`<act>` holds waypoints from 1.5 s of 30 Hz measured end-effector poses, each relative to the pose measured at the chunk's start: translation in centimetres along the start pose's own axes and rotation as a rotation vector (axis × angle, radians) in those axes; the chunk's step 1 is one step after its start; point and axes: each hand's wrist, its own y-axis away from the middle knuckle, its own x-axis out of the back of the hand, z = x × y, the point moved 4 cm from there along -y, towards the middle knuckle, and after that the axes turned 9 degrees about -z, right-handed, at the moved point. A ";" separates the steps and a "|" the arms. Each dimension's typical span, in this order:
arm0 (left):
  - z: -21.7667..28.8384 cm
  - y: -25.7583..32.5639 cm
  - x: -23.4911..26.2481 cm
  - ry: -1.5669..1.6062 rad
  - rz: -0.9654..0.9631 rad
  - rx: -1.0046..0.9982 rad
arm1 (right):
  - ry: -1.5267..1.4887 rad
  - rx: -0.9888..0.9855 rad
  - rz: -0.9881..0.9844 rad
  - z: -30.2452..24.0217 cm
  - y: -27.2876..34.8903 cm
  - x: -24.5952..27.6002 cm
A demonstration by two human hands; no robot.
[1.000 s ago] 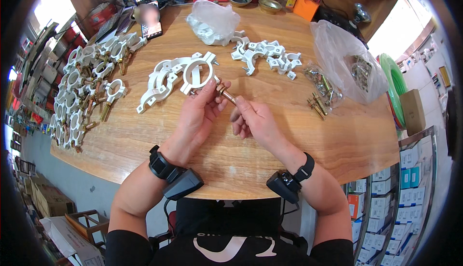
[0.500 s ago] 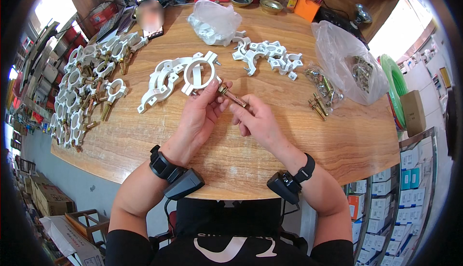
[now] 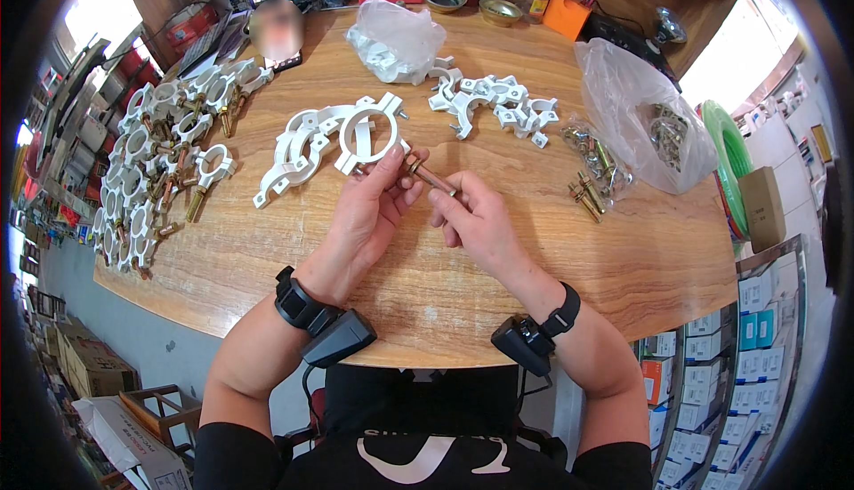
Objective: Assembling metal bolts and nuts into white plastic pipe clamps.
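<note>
1. Nearest: black devices point(image 3: 340, 339) strapped at both wrists, over the table's point(image 3: 427, 312) near edge.
2. Right hand point(image 3: 476, 212): thumb and fingers pinched on the outer end of the bolt.
3. Left hand point(image 3: 369, 205): fingers closed at the bolt's inner end and the ring clamp's lower right side; the joint there is hidden.
4. Bolt point(image 3: 435, 180): between the hands above the table, slanting; coppery-gold metal, smooth shank, wider collar near the left fingers.
5. Ring clamp point(image 3: 397, 127): white, round, with projecting lugs; a screw end protrudes at the upper right lug.
6. Beyond: curved white clamp halves point(image 3: 289, 156) left of the ring; loose gold bolts point(image 3: 585, 196) at right.
7. Farther: small white clamp parts point(image 3: 507, 99); clear bag point(image 3: 396, 41) of white pieces.
</note>
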 end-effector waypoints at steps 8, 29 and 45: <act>0.1 0.0 0.0 0.015 -0.001 0.002 | -0.166 -0.124 -0.085 0.2 0.1 0.2; 0.1 0.1 -0.1 0.024 -0.011 0.014 | -0.077 0.005 -0.020 0.2 0.0 0.4; 0.2 0.1 -0.3 0.030 -0.015 0.016 | -0.246 -0.192 -0.087 0.5 0.2 0.5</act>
